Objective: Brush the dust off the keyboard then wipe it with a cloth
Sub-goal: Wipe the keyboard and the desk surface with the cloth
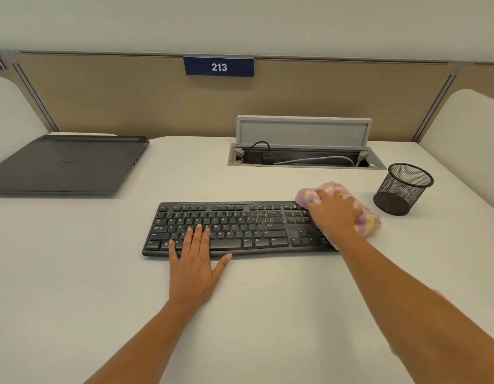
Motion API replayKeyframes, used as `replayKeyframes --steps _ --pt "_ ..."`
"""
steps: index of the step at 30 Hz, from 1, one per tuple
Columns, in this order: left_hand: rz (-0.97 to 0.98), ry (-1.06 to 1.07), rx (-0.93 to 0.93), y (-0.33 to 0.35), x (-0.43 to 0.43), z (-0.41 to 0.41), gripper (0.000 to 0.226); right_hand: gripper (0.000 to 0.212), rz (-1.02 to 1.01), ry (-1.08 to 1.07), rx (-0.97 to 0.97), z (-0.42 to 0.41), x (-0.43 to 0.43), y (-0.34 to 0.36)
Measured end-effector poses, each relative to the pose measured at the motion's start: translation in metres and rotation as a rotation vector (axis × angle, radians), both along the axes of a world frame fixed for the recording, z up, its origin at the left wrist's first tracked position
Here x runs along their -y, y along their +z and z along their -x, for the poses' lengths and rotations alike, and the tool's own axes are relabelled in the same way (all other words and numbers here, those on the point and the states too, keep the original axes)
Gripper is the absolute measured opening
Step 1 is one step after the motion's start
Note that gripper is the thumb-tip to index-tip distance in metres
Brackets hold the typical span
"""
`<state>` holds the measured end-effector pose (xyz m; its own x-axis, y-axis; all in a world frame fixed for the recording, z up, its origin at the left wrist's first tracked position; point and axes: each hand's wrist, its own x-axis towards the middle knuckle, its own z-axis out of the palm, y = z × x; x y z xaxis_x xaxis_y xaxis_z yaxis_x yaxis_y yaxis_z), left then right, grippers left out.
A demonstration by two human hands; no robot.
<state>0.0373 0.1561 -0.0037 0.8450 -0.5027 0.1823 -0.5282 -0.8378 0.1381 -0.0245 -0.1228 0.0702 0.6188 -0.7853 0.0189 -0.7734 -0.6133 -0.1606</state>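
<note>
Keyboard (234, 227): black, lying flat at centre frame on pale surface (101, 273).
Left hand (194, 261): resting palm-down, fingers (200, 234) spread apart over lower-left keys, gripping nothing.
Right hand (334, 214): pressing down on cloth (364, 214) (pink/yellow/white), fingers curled and clamped on it, at keyboard's right end.
Hand + cloth are covering the numpad; that end is hidden.
Mesh pen cup (402, 189): black, standing right of centre, near cloth, not touching.
Laptop (65, 164): closed, sitting upper left, cut off by left edge.
Cable box (306, 156): lid standing open, upper centre-right; plug and cables inside.
Sign "213" (219, 66): hanging on partition (101, 95), top centre.
Key legends: too blurred to read reliably.
</note>
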Motion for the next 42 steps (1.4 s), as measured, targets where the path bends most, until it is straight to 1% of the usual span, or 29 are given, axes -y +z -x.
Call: replayKeyframes --steps 4,9,12,15,18,21,23,25,28,31,35,37,39,40,41,42 --pt "0.019 -0.007 -0.013 0.002 0.0 0.001 0.114 0.04 0.027 0.113 0.026 -0.007 -0.051 -0.003" --pt "0.025 -0.018 -0.042 -0.002 0.0 -0.001 0.102 0.046 0.005 0.31 0.074 -0.016 -0.12 -0.009" --pt "0.028 -0.023 -0.046 -0.003 0.0 -0.001 0.102 0.047 0.007 0.324 0.096 -0.01 -0.127 -0.011" --pt "0.02 -0.024 -0.046 0.0 -0.001 0.0 0.111 0.046 0.009 0.248 0.105 0.005 -0.108 -0.011" --pt "-0.008 -0.021 -0.056 0.003 -0.001 0.001 0.118 0.047 0.045 0.081 0.102 0.024 -0.079 -0.013" --pt "-0.045 -0.015 -0.061 0.006 -0.002 0.002 0.122 0.049 -0.004 -0.095 0.13 0.039 -0.059 -0.013" --pt "-0.051 -0.015 -0.059 0.006 -0.002 0.002 0.123 0.05 -0.037 -0.173 0.151 0.041 -0.058 -0.012" --pt "-0.037 -0.016 -0.065 0.006 -0.003 0.001 0.123 0.052 -0.049 -0.198 0.155 0.037 -0.07 -0.012" --pt "-0.024 -0.028 -0.072 0.006 -0.003 0.001 0.123 0.055 -0.072 -0.138 0.163 0.021 -0.103 -0.012" --pt "-0.005 -0.046 -0.078 0.006 -0.004 0.001 0.123 0.054 -0.115 0.002 0.189 -0.001 -0.143 -0.008" --pt "0.082 -0.082 -0.11 0.004 -0.008 -0.002 0.127 0.054 -0.145 0.186 0.214 -0.024 -0.188 -0.009" --pt "0.151 -0.096 -0.14 0.003 -0.013 -0.006 0.117 0.054 -0.141 0.218 0.198 -0.028 -0.195 -0.011" --pt "0.192 -0.102 -0.108 0.0 -0.019 -0.012 0.101 0.054 -0.096 0.226 0.167 -0.026 -0.189 -0.011" --pt "0.194 -0.098 -0.073 -0.002 -0.024 -0.015 0.098 0.053 -0.074 0.23 0.147 -0.023 -0.183 -0.011" --pt "0.199 -0.084 -0.036 -0.003 -0.028 -0.019 0.101 0.052 -0.059 0.231 0.129 -0.021 -0.174 -0.011" --pt "0.193 -0.062 -0.041 -0.003 -0.033 -0.022 0.109 0.051 -0.05 0.221 0.117 -0.019 -0.163 -0.011"
